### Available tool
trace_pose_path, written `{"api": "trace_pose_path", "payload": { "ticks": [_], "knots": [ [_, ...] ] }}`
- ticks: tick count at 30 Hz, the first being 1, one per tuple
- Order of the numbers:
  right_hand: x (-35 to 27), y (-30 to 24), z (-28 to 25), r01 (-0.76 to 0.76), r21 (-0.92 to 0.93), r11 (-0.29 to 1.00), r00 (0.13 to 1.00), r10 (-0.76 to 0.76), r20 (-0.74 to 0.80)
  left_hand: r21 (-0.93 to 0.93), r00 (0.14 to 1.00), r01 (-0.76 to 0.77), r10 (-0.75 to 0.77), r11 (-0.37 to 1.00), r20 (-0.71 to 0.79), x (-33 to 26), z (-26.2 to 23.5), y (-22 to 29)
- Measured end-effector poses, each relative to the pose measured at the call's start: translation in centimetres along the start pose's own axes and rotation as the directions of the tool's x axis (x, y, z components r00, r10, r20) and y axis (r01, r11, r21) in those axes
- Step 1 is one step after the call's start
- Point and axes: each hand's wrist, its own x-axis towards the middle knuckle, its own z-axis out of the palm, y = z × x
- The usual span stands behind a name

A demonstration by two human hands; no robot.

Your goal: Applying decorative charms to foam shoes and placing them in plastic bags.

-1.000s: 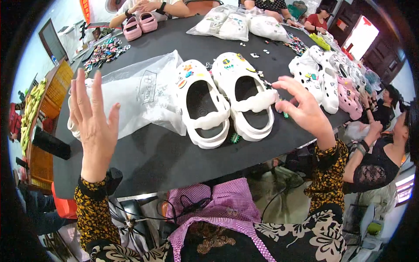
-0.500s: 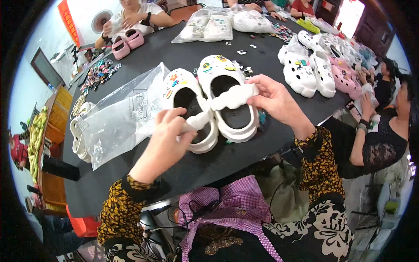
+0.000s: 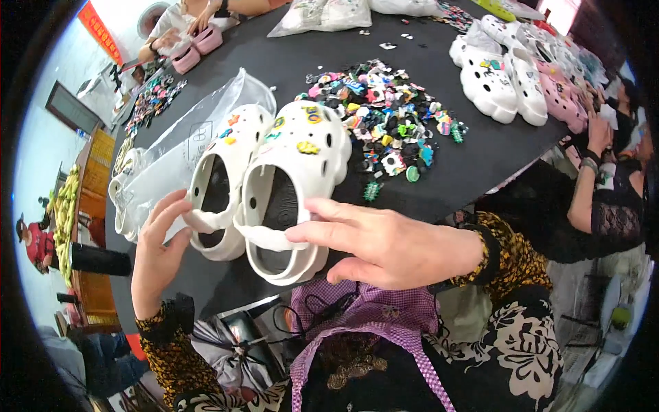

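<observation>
A pair of white clogs sits in front of me with toes pointing away; colourful charms dot their tops. My left hand (image 3: 159, 250) is beside the left clog (image 3: 235, 147), fingertips by the outer end of its strap, thumb and fingers apart. My right hand (image 3: 395, 244) reaches across to the right clog (image 3: 298, 134), its outstretched fingers touching the strap (image 3: 264, 238) and its thumb free below. Both straps lie across the shoe openings. Beyond the clogs a heap of small colourful shoe charms (image 3: 391, 120) spreads over the black table (image 3: 453, 189).
A clear plastic bag (image 3: 185, 137) lies left of the clogs, over another white shoe (image 3: 123, 206). White clogs (image 3: 484, 82) and pink ones (image 3: 564, 103) are piled at the right. Across the table a person handles pink shoes (image 3: 195, 49); another person (image 3: 607, 185) sits at the right.
The clogs have come nearer to me and to the left, uncovering the charm heap. Their straps have dropped lower across the openings. My right hand has turned sideways and its pinch has loosened.
</observation>
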Motion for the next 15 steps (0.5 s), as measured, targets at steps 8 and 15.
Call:
{"api": "trace_pose_path", "payload": {
  "ticks": [8,15],
  "knots": [
    [-4.9,-7.5,-8.4,0.206,0.326,0.923,0.975,-0.221,0.007,0.133,0.949,-0.259,0.277,0.957,-0.149,0.0,2.8,6.1],
    [-9.1,-7.6,-14.7,0.553,0.491,0.673,0.593,-0.732,0.336,0.017,0.924,-0.377,0.377,0.926,-0.066,2.3,7.7,8.4]
  ]
}}
